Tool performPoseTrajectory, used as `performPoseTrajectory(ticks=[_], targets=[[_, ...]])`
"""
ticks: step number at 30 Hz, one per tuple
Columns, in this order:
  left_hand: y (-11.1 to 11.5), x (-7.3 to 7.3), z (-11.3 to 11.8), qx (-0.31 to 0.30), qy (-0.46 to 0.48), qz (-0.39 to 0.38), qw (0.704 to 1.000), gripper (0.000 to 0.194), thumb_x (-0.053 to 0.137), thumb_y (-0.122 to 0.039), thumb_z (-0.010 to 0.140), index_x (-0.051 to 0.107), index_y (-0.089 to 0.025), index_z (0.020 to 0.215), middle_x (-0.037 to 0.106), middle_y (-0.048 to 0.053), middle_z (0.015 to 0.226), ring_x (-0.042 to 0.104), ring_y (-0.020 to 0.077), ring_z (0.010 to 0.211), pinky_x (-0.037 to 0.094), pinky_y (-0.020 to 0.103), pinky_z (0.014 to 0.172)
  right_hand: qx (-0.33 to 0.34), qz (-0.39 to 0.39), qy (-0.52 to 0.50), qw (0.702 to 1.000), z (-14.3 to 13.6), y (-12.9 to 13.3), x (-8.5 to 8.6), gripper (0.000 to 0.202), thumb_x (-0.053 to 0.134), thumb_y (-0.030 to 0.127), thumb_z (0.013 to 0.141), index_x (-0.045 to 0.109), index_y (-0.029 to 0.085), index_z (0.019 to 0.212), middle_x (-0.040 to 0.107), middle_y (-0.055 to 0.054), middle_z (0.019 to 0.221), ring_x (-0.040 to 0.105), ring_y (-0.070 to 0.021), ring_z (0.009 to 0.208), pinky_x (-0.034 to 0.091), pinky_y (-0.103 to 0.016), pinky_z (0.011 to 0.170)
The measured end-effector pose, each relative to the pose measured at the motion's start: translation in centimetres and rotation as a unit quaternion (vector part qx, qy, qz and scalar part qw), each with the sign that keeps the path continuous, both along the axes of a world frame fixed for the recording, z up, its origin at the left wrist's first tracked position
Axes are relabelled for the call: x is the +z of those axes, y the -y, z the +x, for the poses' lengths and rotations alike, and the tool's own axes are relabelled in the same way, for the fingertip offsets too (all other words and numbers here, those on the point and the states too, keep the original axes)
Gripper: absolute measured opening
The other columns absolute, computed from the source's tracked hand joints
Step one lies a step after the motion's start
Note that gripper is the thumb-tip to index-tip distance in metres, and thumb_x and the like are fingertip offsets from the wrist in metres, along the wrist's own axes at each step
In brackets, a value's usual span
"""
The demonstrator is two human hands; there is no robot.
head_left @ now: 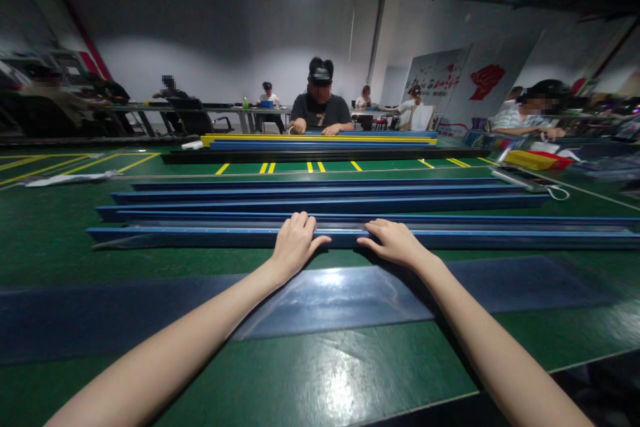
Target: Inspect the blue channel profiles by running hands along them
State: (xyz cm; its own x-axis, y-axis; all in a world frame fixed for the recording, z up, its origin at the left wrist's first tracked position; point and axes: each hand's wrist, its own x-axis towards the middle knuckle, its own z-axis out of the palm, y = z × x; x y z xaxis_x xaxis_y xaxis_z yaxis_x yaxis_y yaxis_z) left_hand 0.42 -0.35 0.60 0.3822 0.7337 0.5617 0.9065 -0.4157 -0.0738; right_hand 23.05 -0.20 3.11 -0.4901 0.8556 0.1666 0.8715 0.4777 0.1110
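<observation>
Blue channel profile point(200, 238): lies on the green counter point(55, 253), directly before the person, nearest of several blue lengths. Its long axis runs left to right, crosswise to the line of sight and close to level; the left end is visible on the counter, while the right end reaches the picture edge, so its termination cannot be determined. Its trough appears to open upward. The left hand point(296, 240) and right hand point(393, 240) are set near mid-view, well inside the left end, with a short gap between them. On each, the fingers are bent over the near wall and the thumb lies along its front face, pointing inward; both are grasping the profile. Further blue profiles point(330, 202) lie behind, roughly parallel, left ends staggered. A bluish clear sheet point(333, 300) lies in front, beneath the forearms, its length also left to right. Containers: a yellow tray point(531, 160) and, just beside it, a red tray point(561, 161) stand at far right; their contents are too small to identify. Across the counter, a co-worker point(323, 110) sits behind yellow profiles point(310, 139) and a black profile point(320, 157), likewise lying left to right.
</observation>
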Motion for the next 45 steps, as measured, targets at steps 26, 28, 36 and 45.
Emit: performPoseTrajectory(ticks=[26, 28, 36, 45], targets=[[0.39, 0.28, -0.06, 0.013, -0.004, 0.021, 1.0, 0.039, 0.043, -0.054, 0.078, 0.053, -0.016, 0.076, 0.054, 0.007, 0.08, 0.045, 0.0206, 0.076, 0.03, 0.031, 0.065, -0.003, -0.006, -0.001, 1.0, -0.11, 0.11, 0.12, 0.036, 0.032, 0.045, 0.086, 0.056, 0.018, 0.089, 0.062, -0.008, 0.096, 0.056, -0.0192, 0.088, 0.036, -0.024, 0.066], [0.44, 0.3, -0.06, 0.017, -0.007, 0.029, 0.999, 0.04, 0.043, -0.055, 0.078, 0.054, -0.017, 0.076, 0.055, 0.006, 0.08, 0.045, 0.0208, 0.076, 0.029, 0.032, 0.065, -0.003, -0.006, 0.0, 1.0, -0.12, 0.08, 0.1, 0.037, 0.032, 0.045, 0.087, 0.056, 0.018, 0.089, 0.062, -0.008, 0.096, 0.056, -0.0193, 0.088, 0.036, -0.025, 0.066], [0.36, 0.15, -0.1, 0.014, -0.006, 0.042, 0.999, 0.04, 0.044, -0.055, 0.078, 0.055, -0.017, 0.075, 0.055, 0.006, 0.08, 0.046, 0.0201, 0.076, 0.027, 0.031, 0.065, 0.003, 0.004, -0.003, 1.0, 0.02, -0.1, -0.18, 0.037, 0.032, 0.046, 0.086, 0.056, 0.018, 0.089, 0.062, -0.008, 0.094, 0.056, -0.0199, 0.088, 0.036, -0.025, 0.067], [0.39, 0.2, -0.06, 0.012, -0.01, 0.036, 0.999, 0.04, 0.042, -0.055, 0.079, 0.053, -0.017, 0.075, 0.055, 0.006, 0.08, 0.046, 0.02, 0.075, 0.028, 0.031, 0.065, 0.001, 0.002, -0.005, 1.0, -0.04, 0.03, -0.02, 0.036, 0.033, 0.045, 0.086, 0.056, 0.018, 0.088, 0.062, -0.008, 0.094, 0.056, -0.0193, 0.087, 0.035, -0.024, 0.065]])
